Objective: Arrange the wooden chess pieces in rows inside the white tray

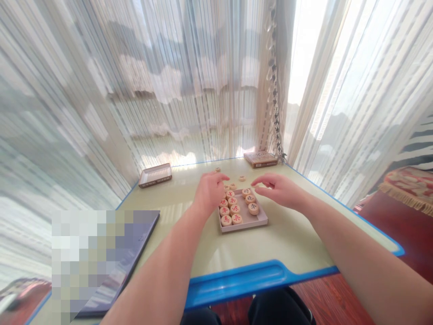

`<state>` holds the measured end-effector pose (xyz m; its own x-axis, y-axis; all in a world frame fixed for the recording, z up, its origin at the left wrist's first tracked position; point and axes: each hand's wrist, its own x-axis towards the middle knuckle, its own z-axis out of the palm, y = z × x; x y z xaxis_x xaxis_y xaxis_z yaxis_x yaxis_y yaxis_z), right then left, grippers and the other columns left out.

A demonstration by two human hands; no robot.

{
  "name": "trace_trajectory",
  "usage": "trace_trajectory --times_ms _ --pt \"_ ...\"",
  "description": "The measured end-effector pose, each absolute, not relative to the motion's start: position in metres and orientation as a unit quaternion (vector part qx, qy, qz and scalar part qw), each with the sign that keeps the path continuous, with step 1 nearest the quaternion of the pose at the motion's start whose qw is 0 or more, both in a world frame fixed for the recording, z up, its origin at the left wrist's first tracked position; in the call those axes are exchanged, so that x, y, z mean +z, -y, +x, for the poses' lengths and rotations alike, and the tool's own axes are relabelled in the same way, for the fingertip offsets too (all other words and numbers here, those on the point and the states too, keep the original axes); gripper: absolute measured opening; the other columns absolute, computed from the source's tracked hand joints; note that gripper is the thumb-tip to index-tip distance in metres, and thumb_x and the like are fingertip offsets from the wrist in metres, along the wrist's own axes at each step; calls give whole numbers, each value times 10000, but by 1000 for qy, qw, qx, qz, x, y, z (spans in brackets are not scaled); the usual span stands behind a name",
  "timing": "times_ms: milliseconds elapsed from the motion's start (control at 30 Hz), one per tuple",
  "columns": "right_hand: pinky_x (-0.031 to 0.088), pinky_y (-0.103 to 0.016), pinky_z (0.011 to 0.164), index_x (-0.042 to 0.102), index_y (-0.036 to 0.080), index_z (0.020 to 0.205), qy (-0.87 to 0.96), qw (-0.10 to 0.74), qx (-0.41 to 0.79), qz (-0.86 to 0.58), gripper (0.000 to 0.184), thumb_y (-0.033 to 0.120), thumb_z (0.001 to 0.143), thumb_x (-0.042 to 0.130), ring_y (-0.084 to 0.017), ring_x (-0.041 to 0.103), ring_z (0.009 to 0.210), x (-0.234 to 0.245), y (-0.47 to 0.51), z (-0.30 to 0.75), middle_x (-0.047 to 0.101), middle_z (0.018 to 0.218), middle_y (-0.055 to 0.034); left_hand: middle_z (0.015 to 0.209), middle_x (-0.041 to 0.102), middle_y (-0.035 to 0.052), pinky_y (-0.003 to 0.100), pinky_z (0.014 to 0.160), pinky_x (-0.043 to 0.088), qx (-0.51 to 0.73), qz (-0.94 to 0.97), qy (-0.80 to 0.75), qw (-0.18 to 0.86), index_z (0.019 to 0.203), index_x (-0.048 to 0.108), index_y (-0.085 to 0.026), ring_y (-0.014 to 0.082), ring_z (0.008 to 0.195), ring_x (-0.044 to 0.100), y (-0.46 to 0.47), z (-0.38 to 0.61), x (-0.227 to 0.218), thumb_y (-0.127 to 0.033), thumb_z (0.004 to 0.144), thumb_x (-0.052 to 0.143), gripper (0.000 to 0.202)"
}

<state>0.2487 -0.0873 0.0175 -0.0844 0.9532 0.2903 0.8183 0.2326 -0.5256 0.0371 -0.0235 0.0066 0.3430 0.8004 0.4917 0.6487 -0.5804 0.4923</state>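
Observation:
A shallow cardboard box [244,227] lies on the table in front of me with round Chinese chess pieces in it. Red-marked pieces [235,209] fill its left side in two columns, and three dark-marked pieces [253,208] sit to the right. My left hand [212,192] hovers at the box's left edge, its fingers bent but apart, hiding part of that side. Beside the right rim is my right hand [278,189], thumb and fingers apart with nothing visible between them. Loose pieces [242,178] lie on the table beyond the box.
At the back left stands an open box lid [155,176]; a closed-looking brown box [260,159] is at the back right. A dark flat panel [135,253], partly pixelated, lies at the left. The green table [291,243] has a blue edge; striped curtains [189,90] hang behind.

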Motion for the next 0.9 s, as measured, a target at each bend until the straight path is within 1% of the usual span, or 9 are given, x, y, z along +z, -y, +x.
trace_trajectory --times_ms 133,233,300,433,600,700,767,833,900 --pt "410 -286 710 658 244 972 716 344 58 -604 266 337 768 514 -151 515 738 8 79 250 544 871 -35 1069 624 32 366 958 376 379 769 -497 134 946 659 -202 221 1071 497 7 24 -1 -91 728 337 405" --pt "415 -291 768 666 238 957 715 367 46 -594 254 326 792 494 -161 532 798 -2 72 249 534 883 -42 1094 619 44 372 978 363 370 767 -497 169 967 647 -182 216 1096 492 1 22 -8 -105 737 337 394" --pt "413 -295 800 673 227 940 716 374 45 -587 254 321 806 479 -171 535 850 -7 67 248 547 884 -48 1103 617 33 369 983 361 364 771 -483 199 998 630 -195 204 1108 489 0 23 -11 -129 756 333 390" --pt "385 -321 886 680 200 927 706 377 40 -598 264 288 817 457 -192 521 941 -13 58 251 581 914 -64 1079 626 29 351 936 409 388 746 -491 227 996 615 -192 189 1058 526 -3 23 -13 -167 781 305 378" --pt "356 -334 941 673 192 950 699 347 24 -625 304 132 761 442 -202 521 992 -21 48 259 603 1004 -72 1080 631 25 322 898 447 436 677 -546 231 1001 599 -187 174 1041 543 -14 8 -17 -57 667 333 446" --pt "366 -317 933 678 185 934 714 319 33 -622 316 114 740 438 -197 539 975 -23 45 261 616 1017 -73 1094 626 51 342 880 458 384 689 -559 254 1003 621 -177 201 1043 545 -18 2 -21 -42 619 384 471" --pt "365 -319 932 677 192 941 719 306 35 -623 315 127 742 441 -199 537 982 -24 45 261 622 1022 -65 1129 612 41 380 933 417 352 726 -542 235 999 643 -201 218 1095 513 -17 5 -22 -56 628 403 465" --pt "360 -331 935 672 204 955 720 297 32 -627 319 136 742 445 -207 528 996 -25 46 260 624 1036 -55 1180 583 -4 400 1018 326 343 766 -503 209 999 655 -243 212 1172 449 -13 12 -20 -89 666 399 447" --pt "353 -343 941 672 209 957 720 290 30 -629 324 135 738 446 -215 519 1009 -24 46 259 624 1050 -50 1184 582 -25 408 1052 266 320 786 -481 222 997 665 -254 211 1193 427 -7 20 -17 -145 726 376 410"
